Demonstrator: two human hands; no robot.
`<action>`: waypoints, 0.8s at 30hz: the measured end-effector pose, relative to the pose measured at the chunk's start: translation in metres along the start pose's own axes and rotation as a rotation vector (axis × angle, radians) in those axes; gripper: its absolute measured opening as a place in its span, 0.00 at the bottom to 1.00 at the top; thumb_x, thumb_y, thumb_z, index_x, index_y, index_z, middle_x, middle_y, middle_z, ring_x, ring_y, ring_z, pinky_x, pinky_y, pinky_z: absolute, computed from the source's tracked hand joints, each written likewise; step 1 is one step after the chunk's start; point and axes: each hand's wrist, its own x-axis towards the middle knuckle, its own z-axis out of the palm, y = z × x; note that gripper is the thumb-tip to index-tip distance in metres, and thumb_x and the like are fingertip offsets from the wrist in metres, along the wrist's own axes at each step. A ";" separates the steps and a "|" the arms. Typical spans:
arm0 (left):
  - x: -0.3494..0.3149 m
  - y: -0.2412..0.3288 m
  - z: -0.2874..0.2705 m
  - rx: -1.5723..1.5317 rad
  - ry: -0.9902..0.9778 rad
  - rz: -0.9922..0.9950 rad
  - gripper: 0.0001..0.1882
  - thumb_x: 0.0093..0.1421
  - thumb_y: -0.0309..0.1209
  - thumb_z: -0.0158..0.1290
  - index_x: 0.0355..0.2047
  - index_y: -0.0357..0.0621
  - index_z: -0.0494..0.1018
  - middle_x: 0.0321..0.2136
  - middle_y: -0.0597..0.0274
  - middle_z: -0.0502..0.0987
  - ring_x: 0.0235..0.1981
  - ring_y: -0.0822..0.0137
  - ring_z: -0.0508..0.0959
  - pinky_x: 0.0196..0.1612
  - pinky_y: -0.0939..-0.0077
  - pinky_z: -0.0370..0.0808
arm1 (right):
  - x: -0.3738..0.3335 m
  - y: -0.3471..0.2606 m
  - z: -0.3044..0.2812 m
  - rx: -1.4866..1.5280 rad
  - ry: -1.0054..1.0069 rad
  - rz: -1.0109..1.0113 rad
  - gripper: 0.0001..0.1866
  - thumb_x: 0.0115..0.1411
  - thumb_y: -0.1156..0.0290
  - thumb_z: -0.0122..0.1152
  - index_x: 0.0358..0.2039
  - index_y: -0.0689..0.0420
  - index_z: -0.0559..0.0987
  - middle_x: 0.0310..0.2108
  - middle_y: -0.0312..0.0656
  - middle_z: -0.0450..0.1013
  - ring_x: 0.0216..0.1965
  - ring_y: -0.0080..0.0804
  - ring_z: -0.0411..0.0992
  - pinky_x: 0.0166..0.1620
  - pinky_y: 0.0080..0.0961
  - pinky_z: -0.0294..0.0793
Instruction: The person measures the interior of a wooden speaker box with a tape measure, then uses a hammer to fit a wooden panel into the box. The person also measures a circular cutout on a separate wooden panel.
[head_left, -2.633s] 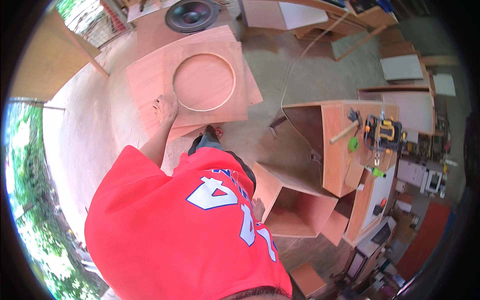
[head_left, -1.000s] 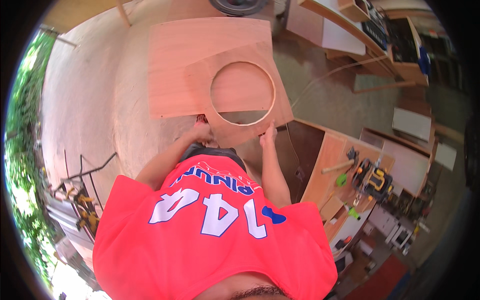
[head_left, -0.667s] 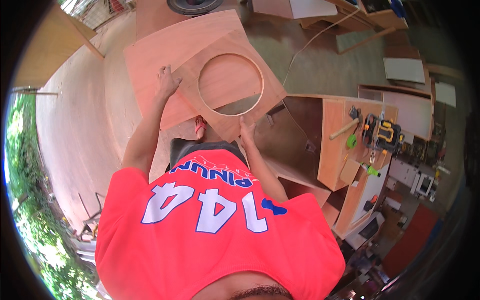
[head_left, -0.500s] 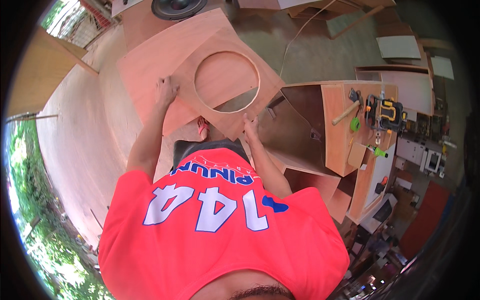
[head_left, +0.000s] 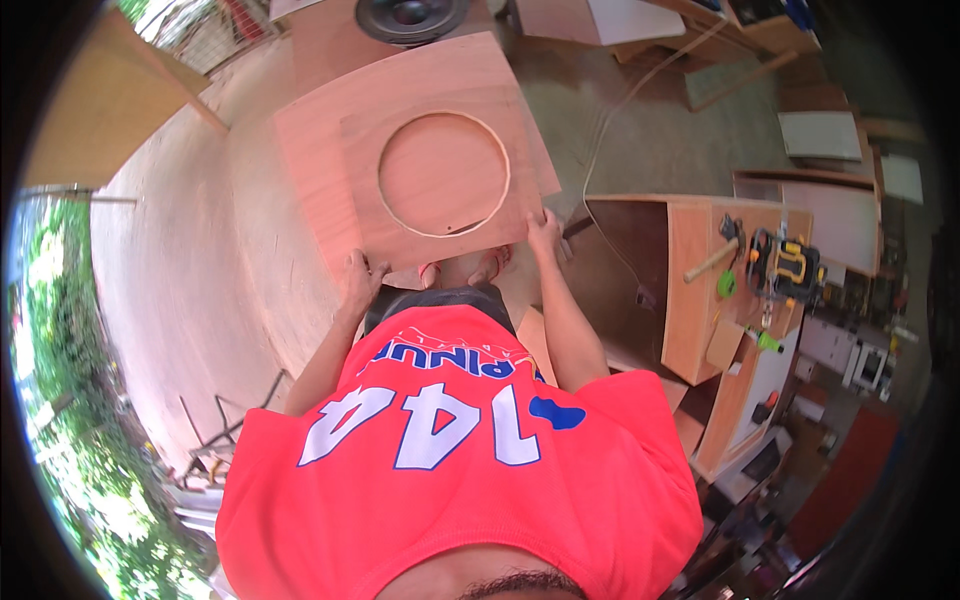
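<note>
From the head view: had a square board (head_left: 364, 160) with a big round hole in it held by both near corners. Grasped the near left corner with the left hand (head_left: 365, 278), thumb and fingers closed on the edge. Grasped the near right corner with the right hand (head_left: 545, 235), curled round the edge there. Had the square board right out in front, over a larger plywood sheet (head_left: 410, 75) and covering a good chunk of it. Saw mostly plywood through the hole, plus a thin dark sliver at the near rim. Couldn't tell whether resting flat on the sheet or just above it. Stood with both feet (head_left: 428, 275) in red straps, just beside the near edge. Wore a red shirt (head_left: 460, 400). Spotted a round black speaker (head_left: 412, 15) past the sheet. Off to the right, saw a wooden box (head_left: 690, 280) with a hammer (head_left: 712, 260) and a green roll (head_left: 726, 284) on it, plus a black-and-yellow power tool (head_left: 790, 268) near its far edge.
</note>
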 end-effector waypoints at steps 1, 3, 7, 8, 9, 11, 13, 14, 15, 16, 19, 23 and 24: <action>-0.003 -0.001 -0.001 0.006 0.011 0.039 0.26 0.55 0.40 0.66 0.40 0.35 0.65 0.43 0.40 0.73 0.39 0.43 0.76 0.40 0.53 0.74 | -0.005 0.003 0.002 -0.034 -0.015 0.029 0.31 0.63 0.59 0.64 0.61 0.62 0.71 0.57 0.57 0.70 0.55 0.49 0.71 0.56 0.38 0.72; -0.012 -0.002 -0.002 0.030 0.010 0.076 0.27 0.54 0.40 0.67 0.42 0.35 0.65 0.44 0.41 0.73 0.41 0.43 0.77 0.41 0.52 0.76 | -0.011 0.010 0.004 0.052 -0.061 0.078 0.31 0.65 0.59 0.63 0.63 0.62 0.69 0.56 0.55 0.71 0.49 0.43 0.74 0.49 0.35 0.77; -0.020 0.000 -0.002 0.125 0.010 0.063 0.30 0.52 0.38 0.68 0.46 0.35 0.64 0.44 0.40 0.72 0.46 0.41 0.77 0.43 0.52 0.76 | -0.009 0.014 0.000 0.393 -0.172 0.187 0.30 0.66 0.61 0.63 0.63 0.64 0.68 0.52 0.48 0.73 0.37 0.32 0.77 0.33 0.28 0.82; -0.020 0.000 0.001 0.107 0.054 0.101 0.30 0.50 0.37 0.69 0.45 0.35 0.64 0.43 0.40 0.72 0.45 0.41 0.76 0.43 0.52 0.75 | -0.009 0.012 -0.002 0.450 -0.189 0.215 0.29 0.67 0.62 0.63 0.62 0.64 0.68 0.50 0.47 0.73 0.35 0.29 0.77 0.30 0.26 0.81; -0.018 0.000 0.003 0.091 0.100 0.141 0.30 0.49 0.36 0.69 0.44 0.35 0.64 0.41 0.39 0.72 0.44 0.41 0.76 0.43 0.52 0.74 | -0.008 0.009 -0.003 0.455 -0.188 0.223 0.29 0.66 0.63 0.63 0.62 0.64 0.68 0.49 0.46 0.73 0.34 0.29 0.77 0.30 0.27 0.82; -0.017 0.000 0.009 0.070 0.126 0.118 0.30 0.49 0.35 0.69 0.44 0.35 0.64 0.41 0.39 0.72 0.46 0.40 0.75 0.43 0.51 0.74 | -0.008 0.004 -0.006 0.487 -0.171 0.242 0.29 0.65 0.66 0.65 0.62 0.64 0.68 0.47 0.45 0.73 0.33 0.29 0.77 0.31 0.28 0.82; -0.017 -0.001 0.016 0.043 0.126 0.088 0.30 0.49 0.35 0.70 0.44 0.36 0.64 0.42 0.39 0.72 0.45 0.40 0.76 0.43 0.51 0.75 | -0.009 0.002 -0.008 0.526 -0.128 0.224 0.28 0.64 0.69 0.66 0.61 0.64 0.69 0.46 0.45 0.73 0.34 0.29 0.77 0.33 0.28 0.82; -0.016 -0.001 0.019 0.025 0.114 0.071 0.30 0.49 0.35 0.70 0.44 0.36 0.64 0.42 0.39 0.72 0.44 0.41 0.76 0.43 0.51 0.75 | -0.009 0.002 -0.008 0.548 -0.110 0.237 0.27 0.63 0.71 0.66 0.60 0.64 0.69 0.46 0.45 0.73 0.34 0.29 0.77 0.33 0.28 0.82; -0.017 -0.001 0.022 0.008 0.096 0.050 0.30 0.49 0.35 0.70 0.44 0.36 0.64 0.42 0.39 0.72 0.43 0.42 0.77 0.42 0.52 0.76 | -0.008 0.003 -0.008 0.585 -0.103 0.227 0.26 0.63 0.72 0.66 0.59 0.63 0.70 0.46 0.45 0.73 0.35 0.31 0.77 0.34 0.27 0.82; -0.018 0.000 0.025 0.008 0.108 0.058 0.30 0.49 0.34 0.70 0.45 0.36 0.64 0.42 0.40 0.72 0.41 0.43 0.78 0.41 0.53 0.76 | -0.006 0.004 -0.009 0.622 -0.102 0.234 0.25 0.62 0.73 0.67 0.59 0.63 0.70 0.46 0.46 0.73 0.36 0.32 0.77 0.34 0.27 0.82; -0.020 0.006 0.032 -0.021 0.160 0.066 0.31 0.49 0.33 0.70 0.47 0.36 0.64 0.42 0.42 0.72 0.37 0.46 0.80 0.39 0.55 0.78 | 0.006 0.005 -0.014 0.639 -0.108 0.274 0.24 0.61 0.74 0.67 0.56 0.61 0.71 0.44 0.46 0.74 0.36 0.33 0.77 0.35 0.26 0.82; -0.031 0.024 0.034 -0.253 0.197 -0.033 0.30 0.52 0.30 0.69 0.50 0.37 0.65 0.41 0.48 0.74 0.37 0.56 0.82 0.38 0.64 0.79 | 0.019 -0.010 -0.042 0.781 -0.185 0.306 0.20 0.63 0.72 0.66 0.54 0.59 0.72 0.40 0.43 0.75 0.34 0.31 0.77 0.34 0.25 0.81; -0.034 0.030 0.031 -0.333 0.184 -0.073 0.30 0.53 0.29 0.69 0.50 0.37 0.65 0.41 0.49 0.75 0.38 0.58 0.82 0.39 0.67 0.79 | 0.023 -0.020 -0.053 0.806 -0.217 0.284 0.19 0.63 0.71 0.65 0.53 0.59 0.73 0.39 0.43 0.75 0.33 0.30 0.77 0.34 0.24 0.81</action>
